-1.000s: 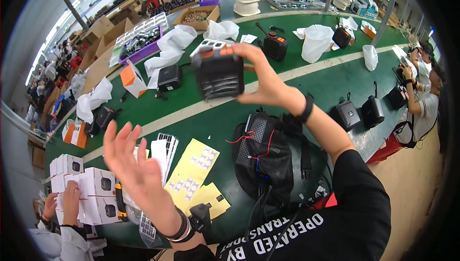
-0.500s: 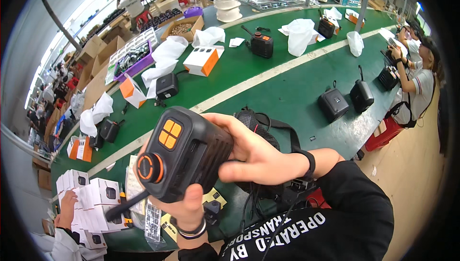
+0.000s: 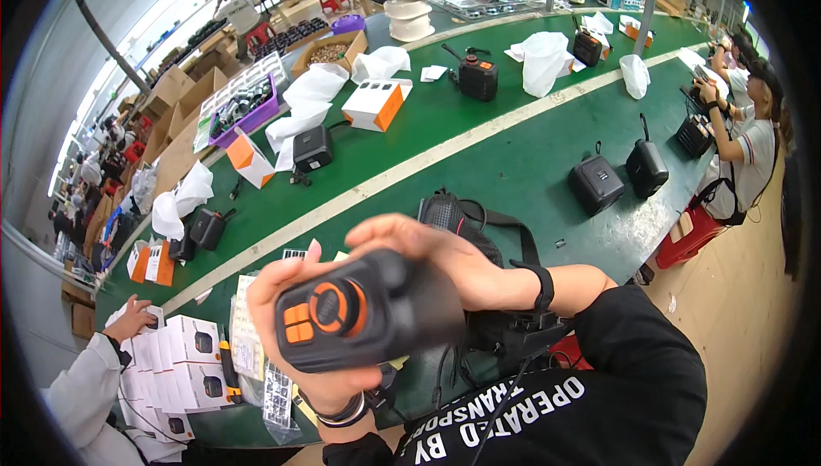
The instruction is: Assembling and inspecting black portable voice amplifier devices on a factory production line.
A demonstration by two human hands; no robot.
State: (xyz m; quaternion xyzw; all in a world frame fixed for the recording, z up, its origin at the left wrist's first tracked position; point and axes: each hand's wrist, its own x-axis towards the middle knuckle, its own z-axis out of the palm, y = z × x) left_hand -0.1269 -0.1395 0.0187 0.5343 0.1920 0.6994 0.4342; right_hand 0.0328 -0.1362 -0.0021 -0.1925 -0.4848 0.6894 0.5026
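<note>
A boxy black portable speaker with orange buttons and an orange-ringed knob is tilted between my hands, its right end smeared by motion. My left hand, with bands at the wrist, is closed round its left end and underside. Behind its upper side, my right hand curves against it, the thumb and part of the fingers hidden by the speaker. Below and behind my hands lie a black mesh bag with a strap and several dark cables.
At the lower left, another person's hand touches a stack of white boxes. Two black speakers stand on the green table at the right. Farther back are orange-and-white cartons, white bags and more speakers. A seated co-worker is at the right.
The speaker has turned, bringing its button-and-knob face toward me and its strap out of sight. My left fingers now show along its far side. The other person's hand has risen above the boxes.
</note>
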